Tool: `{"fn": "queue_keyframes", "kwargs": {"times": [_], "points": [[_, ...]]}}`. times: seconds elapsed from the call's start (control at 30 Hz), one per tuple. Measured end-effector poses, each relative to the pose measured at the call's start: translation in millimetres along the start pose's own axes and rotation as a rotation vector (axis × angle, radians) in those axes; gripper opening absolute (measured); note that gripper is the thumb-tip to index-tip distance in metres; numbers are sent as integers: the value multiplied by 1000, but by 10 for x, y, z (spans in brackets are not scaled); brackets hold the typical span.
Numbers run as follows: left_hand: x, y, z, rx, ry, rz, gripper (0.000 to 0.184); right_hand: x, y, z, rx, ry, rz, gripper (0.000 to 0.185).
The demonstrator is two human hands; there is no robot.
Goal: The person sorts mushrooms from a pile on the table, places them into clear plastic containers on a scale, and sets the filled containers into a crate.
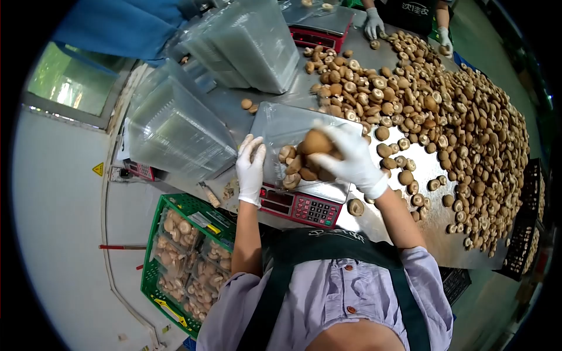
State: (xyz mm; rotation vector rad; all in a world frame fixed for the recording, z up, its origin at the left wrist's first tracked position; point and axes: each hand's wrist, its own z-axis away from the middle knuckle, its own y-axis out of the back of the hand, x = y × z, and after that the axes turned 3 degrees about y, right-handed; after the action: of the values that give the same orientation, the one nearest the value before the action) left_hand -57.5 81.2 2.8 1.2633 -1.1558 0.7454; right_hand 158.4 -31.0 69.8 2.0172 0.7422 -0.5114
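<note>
My right hand (351, 161), in a white glove, is closed around a brown mushroom (317, 143) above a clear plastic tray (275, 126). The hand is slightly blurred. Several mushrooms (291, 167) lie in the near part of this tray, which rests on a red scale (301, 205) with a keypad. My left hand (250, 169), also gloved, is at the tray's left edge with its fingers stretched out. Whether it presses on the rim I cannot tell. A large heap of mushrooms (468, 134) spreads over the metal table to the right.
Stacks of clear trays (175, 128) stand at the left and back (243, 47). A green crate (153, 251) with filled packs is at my lower left. Another scale (316, 38) sits at the back. A co-worker's gloved hands (374, 24) are across the table. Dark crates (521, 245) stand right.
</note>
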Motion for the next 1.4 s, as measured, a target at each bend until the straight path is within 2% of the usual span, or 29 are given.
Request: {"fn": "queue_keyframes", "kwargs": {"times": [0.1, 0.13, 0.23, 0.27, 0.37, 0.43, 0.5, 0.57, 0.63, 0.67, 0.7, 0.77, 0.83, 0.9, 1.0, 1.03, 1.07, 1.1, 1.13, 1.17, 1.23, 1.27, 1.3, 1.37, 1.4], "points": [[-12, 40, 16, -6, 5, 25, 25, -151, -406, -219, -239, 215, 373, 53], [-21, 53, 21, -14, 14, 27, 26, -140, -589, -242, -397, 153, 540, 54], [-58, 135, 35, -12, 32, 15, 26, -207, -637, -341, -546, 89, 567, 55], [-70, 184, 49, -1, 41, 24, 26, -185, -580, -377, -482, 105, 455, 56], [-156, 329, 55, 48, 61, 55, 26, 48, -323, -339, -39, 116, 30, 39], [-226, 410, 49, 75, 86, 85, 25, -56, 81, -238, -33, -590, -499, 34], [-270, 451, 20, 88, 118, 117, 25, 356, 240, 35, 214, -647, -821, 38], [-273, 486, 2, 97, 151, 143, 25, 598, 378, 299, 436, -746, -1278, 44], [-233, 473, -13, 96, 180, 243, 25, 452, 417, 362, 709, -921, -1186, 44], [-264, 467, -35, 94, 168, 219, 24, 490, 428, 448, 718, -943, -1201, 39], [-260, 453, -46, 101, 171, 219, 24, 460, 447, 506, 588, -878, -1202, 35], [-238, 419, -65, 94, 160, 291, 24, 612, 396, 681, 604, -949, -1241, 34], [-288, 401, -105, 81, 133, 303, 24, 543, 306, 674, 479, -782, -1150, 33], [-288, 381, -127, 55, 152, 363, 25, 284, 228, 575, 409, -660, -869, 38], [-286, 356, -151, 6, 174, 394, 25, -37, 67, 395, 447, -528, -432, 30], [-250, 333, -155, -2, 169, 400, 25, -114, -38, 340, 491, -361, -175, 29], [-190, 310, -147, -2, 202, 421, 25, 56, -146, 421, 434, -152, 72, 36], [-149, 284, -147, -3, 234, 441, 24, -28, -249, 379, 390, -40, 189, 43], [-193, 251, -153, -4, 225, 437, 24, 25, -358, 486, 154, -56, 142, 50], [-219, 223, -158, -14, 221, 441, 24, 53, -476, 572, -112, -27, 422, 55], [-215, 181, -154, -14, 221, 436, 24, 38, -444, 570, -248, -122, 431, 57], [-193, 171, -146, -12, 220, 418, 25, 40, -345, 544, -248, -197, 377, 59], [-194, 165, -142, -17, 226, 418, 25, 86, -251, 522, -87, -181, 179, 56], [-198, 178, -219, -38, 293, 488, 27, 142, -29, 457, 189, -224, 22, 49], [-184, 191, -258, -70, 299, 442, 32, 174, 94, 457, 227, -305, -16, 46]]}}
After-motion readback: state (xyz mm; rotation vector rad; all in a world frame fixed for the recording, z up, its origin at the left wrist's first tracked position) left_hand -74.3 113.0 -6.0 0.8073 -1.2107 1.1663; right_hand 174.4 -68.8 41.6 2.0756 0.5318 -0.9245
